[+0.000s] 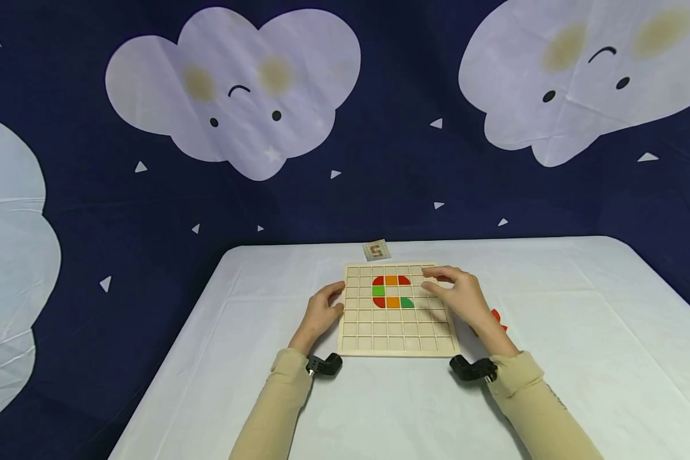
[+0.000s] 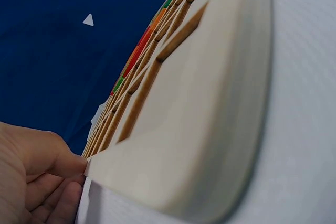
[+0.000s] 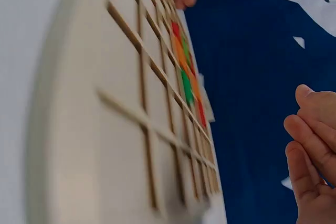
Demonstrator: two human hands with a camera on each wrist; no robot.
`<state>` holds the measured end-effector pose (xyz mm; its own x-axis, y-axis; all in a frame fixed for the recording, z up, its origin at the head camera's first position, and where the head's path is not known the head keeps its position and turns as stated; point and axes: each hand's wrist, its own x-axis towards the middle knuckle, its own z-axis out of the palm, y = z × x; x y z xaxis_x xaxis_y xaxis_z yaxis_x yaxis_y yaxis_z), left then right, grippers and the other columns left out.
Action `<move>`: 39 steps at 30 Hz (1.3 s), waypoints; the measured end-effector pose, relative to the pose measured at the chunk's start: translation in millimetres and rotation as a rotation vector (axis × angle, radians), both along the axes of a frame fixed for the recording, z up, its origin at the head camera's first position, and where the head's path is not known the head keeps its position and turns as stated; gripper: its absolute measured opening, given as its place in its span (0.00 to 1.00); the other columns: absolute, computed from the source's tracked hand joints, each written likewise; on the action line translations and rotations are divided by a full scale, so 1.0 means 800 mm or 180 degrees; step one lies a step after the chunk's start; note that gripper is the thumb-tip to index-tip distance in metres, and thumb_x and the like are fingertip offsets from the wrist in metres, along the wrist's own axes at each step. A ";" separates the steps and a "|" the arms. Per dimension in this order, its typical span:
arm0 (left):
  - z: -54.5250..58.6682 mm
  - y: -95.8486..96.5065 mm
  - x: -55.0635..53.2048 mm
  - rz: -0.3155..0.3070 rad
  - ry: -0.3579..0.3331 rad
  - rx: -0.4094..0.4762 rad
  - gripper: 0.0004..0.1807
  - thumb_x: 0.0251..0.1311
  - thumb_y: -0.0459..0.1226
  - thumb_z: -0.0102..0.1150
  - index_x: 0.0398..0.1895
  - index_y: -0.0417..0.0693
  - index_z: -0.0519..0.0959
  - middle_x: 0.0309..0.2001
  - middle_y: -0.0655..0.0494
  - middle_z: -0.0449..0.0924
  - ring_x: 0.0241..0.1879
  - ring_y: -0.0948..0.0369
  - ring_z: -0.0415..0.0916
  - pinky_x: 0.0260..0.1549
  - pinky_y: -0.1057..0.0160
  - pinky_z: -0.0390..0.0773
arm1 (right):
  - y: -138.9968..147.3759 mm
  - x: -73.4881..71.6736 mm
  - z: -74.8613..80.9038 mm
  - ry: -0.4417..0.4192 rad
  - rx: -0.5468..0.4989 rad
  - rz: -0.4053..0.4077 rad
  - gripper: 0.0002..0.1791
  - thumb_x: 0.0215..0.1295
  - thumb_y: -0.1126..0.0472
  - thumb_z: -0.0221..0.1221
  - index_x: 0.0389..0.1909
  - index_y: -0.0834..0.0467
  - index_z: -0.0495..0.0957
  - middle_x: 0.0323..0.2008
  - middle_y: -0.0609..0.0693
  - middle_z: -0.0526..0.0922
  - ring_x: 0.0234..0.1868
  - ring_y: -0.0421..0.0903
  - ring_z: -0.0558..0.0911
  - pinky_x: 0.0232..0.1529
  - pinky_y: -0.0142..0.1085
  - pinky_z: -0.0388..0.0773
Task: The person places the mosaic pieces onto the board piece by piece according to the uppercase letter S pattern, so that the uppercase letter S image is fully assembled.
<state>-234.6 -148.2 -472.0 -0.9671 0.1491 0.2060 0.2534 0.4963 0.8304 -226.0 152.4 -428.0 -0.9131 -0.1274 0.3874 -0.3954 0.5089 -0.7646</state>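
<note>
Atop the white bench [image 1: 247, 313] lies a pale wooden grid board [image 1: 376, 329], flat. Set in its rear half, an open "C" of tiles [image 1: 391, 280]: rear row red, orange, red; one lt. green below at L; front row red, orange, dk. green. L hand [image 1: 320, 311] is at the board's L edge, thumb & forefinger apart, tips touching the edge; other fingers bent beneath in the L wrist view. R hand [image 1: 462, 297] is over the board's R side, nr. the tiles, thumb & forefinger apart, fingers loosely bent. Just behind the board, a small patterned card [image 1: 376, 250]. R of the board, some red pcs. [image 1: 496, 315], partly hidden by the R forearm. Navy backdrop [image 1: 379, 211] w/ clouds & triangles stands beyond the board.
</note>
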 end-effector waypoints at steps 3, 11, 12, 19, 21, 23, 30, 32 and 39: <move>0.001 0.000 0.000 0.0010 0.0005 -0.0017 0.27 0.54 0.22 0.52 0.61 0.31 0.69 0.59 0.39 0.70 0.57 0.49 0.70 0.58 0.60 0.71 | 0.022 0.001 0.004 0.0034 0.0034 -0.0119 0.18 0.57 0.56 0.66 0.47 0.59 0.82 0.44 0.54 0.83 0.47 0.55 0.79 0.49 0.51 0.76; 0.003 -0.001 0.001 0.0011 -0.0011 -0.0018 0.27 0.54 0.22 0.52 0.61 0.30 0.69 0.58 0.38 0.70 0.57 0.49 0.70 0.58 0.61 0.71 | 0.072 0.014 0.006 -0.0087 0.0212 -0.0296 0.20 0.60 0.51 0.64 0.50 0.57 0.81 0.46 0.55 0.83 0.48 0.56 0.78 0.49 0.53 0.74; 0.004 -0.001 0.001 0.0012 -0.0007 -0.0014 0.27 0.53 0.22 0.52 0.60 0.30 0.69 0.58 0.38 0.70 0.57 0.49 0.70 0.58 0.61 0.71 | 0.077 0.016 0.005 -0.0101 0.0234 -0.0312 0.20 0.60 0.51 0.63 0.50 0.57 0.81 0.46 0.55 0.83 0.49 0.56 0.78 0.49 0.53 0.74; 0.004 0.000 0.000 0.0011 -0.0004 0.0020 0.27 0.53 0.22 0.52 0.60 0.30 0.69 0.58 0.38 0.70 0.57 0.49 0.70 0.58 0.60 0.71 | 0.104 0.031 -0.004 -0.0179 0.0346 -0.0449 0.21 0.60 0.50 0.63 0.50 0.58 0.80 0.46 0.56 0.82 0.48 0.58 0.78 0.49 0.54 0.74; 0.004 0.000 0.000 0.0015 -0.0007 0.0028 0.27 0.53 0.22 0.52 0.60 0.30 0.69 0.58 0.38 0.71 0.57 0.48 0.70 0.58 0.60 0.71 | 0.109 0.034 -0.006 -0.0217 0.0364 -0.0454 0.21 0.60 0.50 0.63 0.50 0.58 0.80 0.46 0.56 0.82 0.49 0.59 0.78 0.48 0.54 0.74; 0.003 0.000 0.001 0.0017 -0.0015 0.0043 0.27 0.53 0.22 0.52 0.60 0.30 0.69 0.58 0.37 0.70 0.57 0.48 0.70 0.58 0.60 0.70 | 0.114 0.037 -0.008 -0.0238 0.0386 -0.0449 0.21 0.60 0.50 0.63 0.50 0.59 0.80 0.46 0.56 0.82 0.49 0.59 0.78 0.48 0.54 0.73; 0.004 0.002 0.003 0.0024 -0.0029 0.0024 0.27 0.53 0.21 0.52 0.60 0.30 0.69 0.58 0.37 0.70 0.57 0.48 0.70 0.58 0.60 0.70 | 0.126 0.041 -0.015 -0.0348 0.0491 -0.0294 0.19 0.61 0.54 0.63 0.50 0.59 0.80 0.47 0.56 0.82 0.49 0.60 0.78 0.49 0.55 0.73; 0.004 0.002 0.003 0.0022 -0.0034 0.0025 0.27 0.53 0.21 0.52 0.60 0.30 0.69 0.59 0.38 0.70 0.58 0.49 0.70 0.58 0.61 0.70 | 0.128 0.041 -0.018 -0.0389 0.0561 -0.0216 0.19 0.61 0.55 0.63 0.50 0.59 0.80 0.47 0.55 0.82 0.49 0.59 0.79 0.50 0.55 0.74; 0.004 0.002 0.004 0.0010 -0.0003 0.0029 0.26 0.54 0.21 0.51 0.60 0.30 0.69 0.59 0.38 0.70 0.58 0.49 0.70 0.58 0.61 0.70 | 0.133 0.040 -0.031 -0.0470 0.0893 0.0078 0.18 0.57 0.65 0.64 0.50 0.60 0.80 0.45 0.53 0.83 0.48 0.53 0.79 0.49 0.41 0.76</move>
